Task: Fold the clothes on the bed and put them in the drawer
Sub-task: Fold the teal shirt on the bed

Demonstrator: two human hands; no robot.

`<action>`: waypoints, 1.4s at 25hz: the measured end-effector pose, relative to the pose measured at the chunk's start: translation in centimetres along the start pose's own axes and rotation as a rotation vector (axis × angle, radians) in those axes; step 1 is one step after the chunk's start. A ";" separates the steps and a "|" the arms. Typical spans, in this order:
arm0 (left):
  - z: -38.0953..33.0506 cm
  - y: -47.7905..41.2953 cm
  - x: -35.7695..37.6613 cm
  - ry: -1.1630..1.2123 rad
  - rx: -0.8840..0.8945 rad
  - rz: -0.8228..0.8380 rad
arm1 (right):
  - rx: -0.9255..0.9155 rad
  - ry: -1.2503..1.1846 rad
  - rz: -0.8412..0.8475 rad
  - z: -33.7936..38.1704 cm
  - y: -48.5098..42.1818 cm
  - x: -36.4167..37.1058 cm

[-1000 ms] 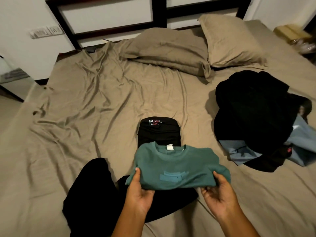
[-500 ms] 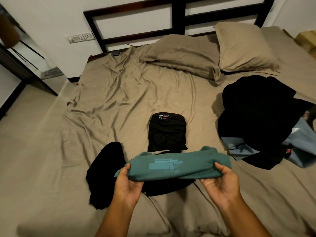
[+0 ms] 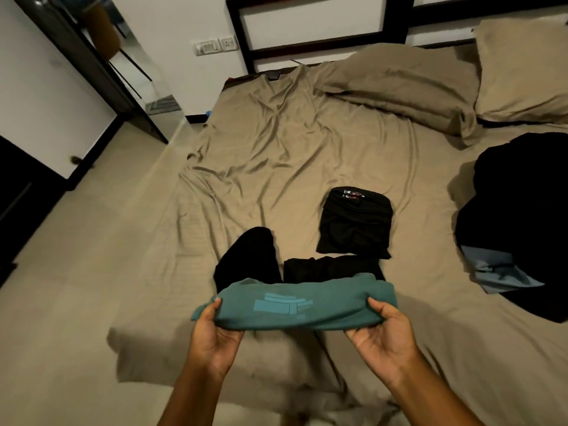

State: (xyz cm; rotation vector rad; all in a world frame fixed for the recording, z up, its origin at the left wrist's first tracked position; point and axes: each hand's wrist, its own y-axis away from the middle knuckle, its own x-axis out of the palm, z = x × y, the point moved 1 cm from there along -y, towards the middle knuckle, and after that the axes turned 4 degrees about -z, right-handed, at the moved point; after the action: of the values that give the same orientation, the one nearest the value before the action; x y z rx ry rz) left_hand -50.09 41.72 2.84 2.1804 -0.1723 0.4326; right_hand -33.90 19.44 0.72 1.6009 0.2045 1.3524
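Bed [image 3: 276, 167] spreads out beyond both hands, serving as the folding surface. Well off past the right hand, the dark unfolded heap [image 3: 522, 216] awaits folding. Just beyond the hands sits a folded black garment [image 3: 355, 226], apparently done. And the teal sweatshirt [image 3: 295, 305], folded, is up off the sheet. The left hand [image 3: 215, 333] and right hand [image 3: 381, 333] are apart, each cupped under one end with the thumb pinching on top, likely to keep the fold intact.

No lettering can be read. A paler block-shaped print is carried on the folded teal fabric shirt [image 3: 295, 305], and the small characters beside it are too blurred to be made out. A white-and-red mark is seen on the folded black garment [image 3: 355, 222], likewise illegible.
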 end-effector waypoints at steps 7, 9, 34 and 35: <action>-14.0 -6.1 -4.7 0.028 0.088 0.063 | 0.075 0.170 -0.005 -12.3 -2.7 9.3; -19.7 -9.8 -6.5 0.072 0.099 0.062 | 0.093 0.203 -0.013 -17.6 -4.8 13.2; -21.3 -27.0 -24.4 -0.897 0.183 -0.752 | 0.169 1.095 -0.418 -34.3 -17.3 4.6; -21.0 -25.8 -22.9 -0.987 0.185 -0.775 | 0.106 1.267 -0.366 -33.4 -16.6 4.8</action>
State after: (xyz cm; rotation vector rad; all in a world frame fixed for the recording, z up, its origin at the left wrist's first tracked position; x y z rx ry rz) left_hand -69.38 73.29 -13.35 2.2471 0.1949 -1.1036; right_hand -52.29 49.58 -12.35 0.5121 1.2571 1.8704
